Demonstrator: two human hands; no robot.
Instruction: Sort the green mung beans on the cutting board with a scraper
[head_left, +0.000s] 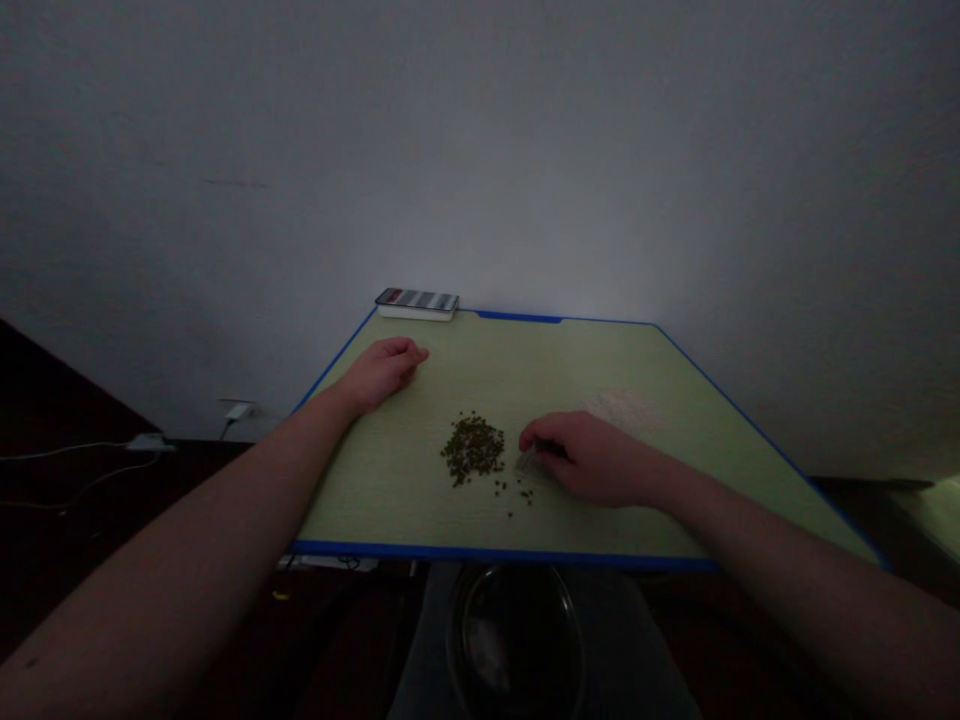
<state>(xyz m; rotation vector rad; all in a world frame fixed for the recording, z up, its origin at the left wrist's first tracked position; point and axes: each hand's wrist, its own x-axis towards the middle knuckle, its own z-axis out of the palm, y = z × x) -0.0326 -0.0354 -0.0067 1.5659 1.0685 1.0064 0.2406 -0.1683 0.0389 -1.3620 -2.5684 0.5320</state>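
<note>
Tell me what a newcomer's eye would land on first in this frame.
The heap of small green beans stands out first, on the pale green, blue-edged table, with a few strays below it. Just right of it, the right hand curls around something small and pale. A glass bowl sits below the near edge, and a phone lies on a white box at the far edge.

Item (pixel 526 461) under right hand (pixel 596 460) partly hidden; grains (pixel 472 448) too small to identify.

Striped box (pixel 417 303) — far desk edge (pixel 517 317); glass bowl (pixel 517 640) below
</note>
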